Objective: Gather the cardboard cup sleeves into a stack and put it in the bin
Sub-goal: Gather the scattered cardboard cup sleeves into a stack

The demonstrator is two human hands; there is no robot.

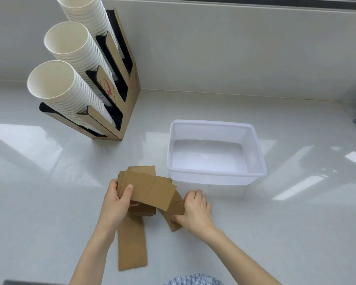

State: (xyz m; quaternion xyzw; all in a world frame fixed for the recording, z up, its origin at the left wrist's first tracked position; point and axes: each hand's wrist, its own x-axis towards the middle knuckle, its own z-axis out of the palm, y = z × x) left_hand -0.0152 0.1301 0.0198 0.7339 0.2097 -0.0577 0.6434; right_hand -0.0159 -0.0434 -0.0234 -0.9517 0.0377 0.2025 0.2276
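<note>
Counter [275,233] lies bare around bin [216,172]; hands hold sleeves [150,192].

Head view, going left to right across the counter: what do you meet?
Cup holder with paper cups → left hand gripping cardboard sleeves → right hand on another sleeve → empty clear bin.
</note>
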